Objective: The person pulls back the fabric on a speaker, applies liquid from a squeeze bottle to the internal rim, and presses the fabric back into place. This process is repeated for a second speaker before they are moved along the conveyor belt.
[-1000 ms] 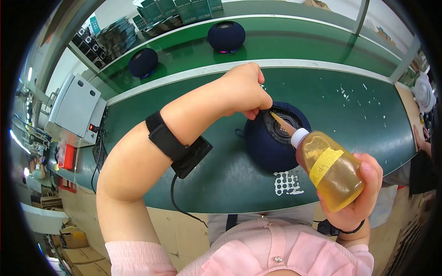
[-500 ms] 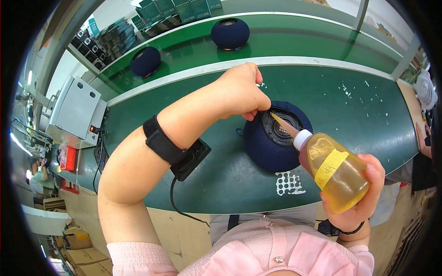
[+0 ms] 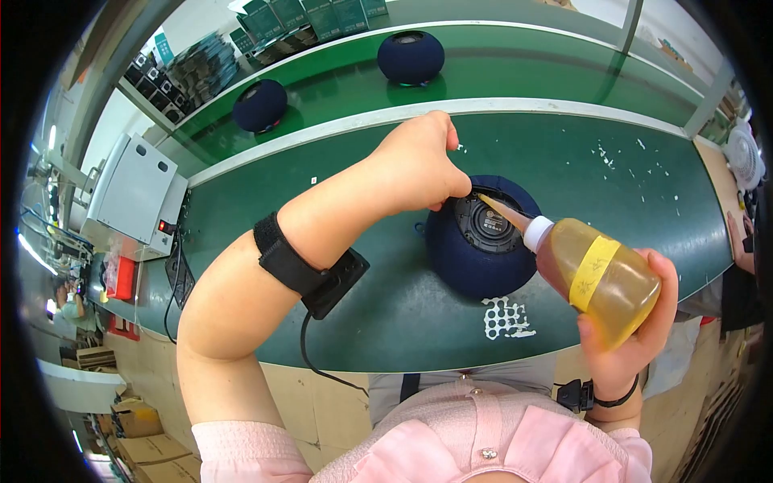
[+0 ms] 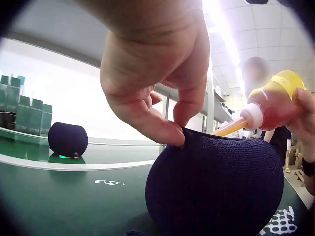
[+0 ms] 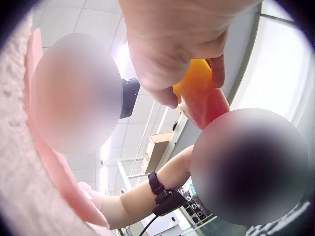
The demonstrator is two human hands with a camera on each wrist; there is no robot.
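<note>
A round speaker (image 3: 475,270) covered in dark blue fabric rests on the green table, its black recessed end tilted up and printed with a small label. At the far left of that end, my left hand (image 3: 423,165) pinches the fabric edge between thumb and finger, as the left wrist view shows. My right hand (image 3: 624,354) grips a squeeze bottle (image 3: 632,294) of amber liquid with a yellow label. Its white collar and tapered nozzle (image 3: 503,212) point down-left, the tip right at the rim near my left fingertips. In the right wrist view, a blurred patch hides the nozzle and speaker.
Two similar speakers (image 3: 411,59) (image 3: 260,105) stand on the green strip behind a pale rail. A perforated white scrap (image 3: 507,319) lies in front of the speaker, with white flecks at the right. A grey machine (image 3: 133,193) stands left; a cable (image 3: 326,370) hangs from my left forearm.
The bottle has shifted a little to the right and its nozzle tip has moved slightly along the rim. The speaker's end faces up somewhat more. My left hand keeps its pinch.
</note>
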